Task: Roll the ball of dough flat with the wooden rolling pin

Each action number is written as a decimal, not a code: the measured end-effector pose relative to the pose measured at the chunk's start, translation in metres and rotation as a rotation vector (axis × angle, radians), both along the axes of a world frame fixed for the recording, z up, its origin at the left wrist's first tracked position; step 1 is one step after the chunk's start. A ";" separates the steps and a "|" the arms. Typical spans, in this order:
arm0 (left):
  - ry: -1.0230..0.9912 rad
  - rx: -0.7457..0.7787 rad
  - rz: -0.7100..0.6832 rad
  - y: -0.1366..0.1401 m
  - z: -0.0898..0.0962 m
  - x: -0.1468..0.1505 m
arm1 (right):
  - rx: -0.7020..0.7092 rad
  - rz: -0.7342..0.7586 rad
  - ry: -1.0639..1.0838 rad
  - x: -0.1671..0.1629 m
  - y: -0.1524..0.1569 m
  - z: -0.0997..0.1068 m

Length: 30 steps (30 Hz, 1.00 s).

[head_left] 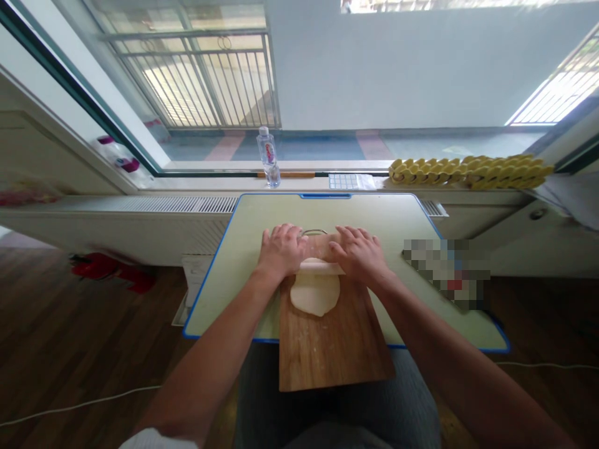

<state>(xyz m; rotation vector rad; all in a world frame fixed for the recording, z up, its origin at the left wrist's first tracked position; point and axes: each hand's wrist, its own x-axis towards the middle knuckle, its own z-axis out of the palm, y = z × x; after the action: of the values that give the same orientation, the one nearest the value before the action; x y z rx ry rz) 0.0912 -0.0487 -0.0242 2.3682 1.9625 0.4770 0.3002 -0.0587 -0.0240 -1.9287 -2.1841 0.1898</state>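
A flat sheet of pale dough lies on a wooden cutting board. Across the dough's far end rests a light rolling pin. My left hand is on the pin's left end, and my right hand is on its right end. Both palms face down, fingers pointing away from me and partly curled. The hands cover the pin's two ends. A thin metal handle shows at the board's far edge, between the hands.
The board sits on a pale green table with blue edging, its near end overhanging my lap. A blurred-out object lies on the right. On the windowsill stand a clear bottle and yellow folded decorations.
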 end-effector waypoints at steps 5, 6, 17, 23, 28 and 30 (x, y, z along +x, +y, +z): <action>0.003 0.030 0.010 0.008 0.005 0.003 | -0.051 -0.003 -0.012 -0.001 0.011 0.002; 0.004 0.030 0.012 0.009 0.005 0.003 | -0.057 -0.006 -0.012 -0.001 0.012 0.002; 0.038 0.056 0.010 0.019 0.003 0.002 | -0.029 -0.033 0.035 -0.001 0.023 -0.001; 0.025 0.067 0.009 0.014 0.002 0.002 | 0.010 -0.028 0.036 -0.001 0.015 -0.002; 0.012 0.061 -0.009 0.007 0.003 0.001 | -0.001 -0.018 0.017 -0.002 0.007 0.000; 0.007 0.061 -0.021 0.003 0.002 0.001 | -0.001 -0.012 0.005 -0.002 0.004 0.001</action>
<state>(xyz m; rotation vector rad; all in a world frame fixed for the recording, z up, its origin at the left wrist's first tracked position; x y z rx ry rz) 0.0918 -0.0453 -0.0223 2.4266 1.9520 0.5366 0.2985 -0.0550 -0.0234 -1.9400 -2.1689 0.1936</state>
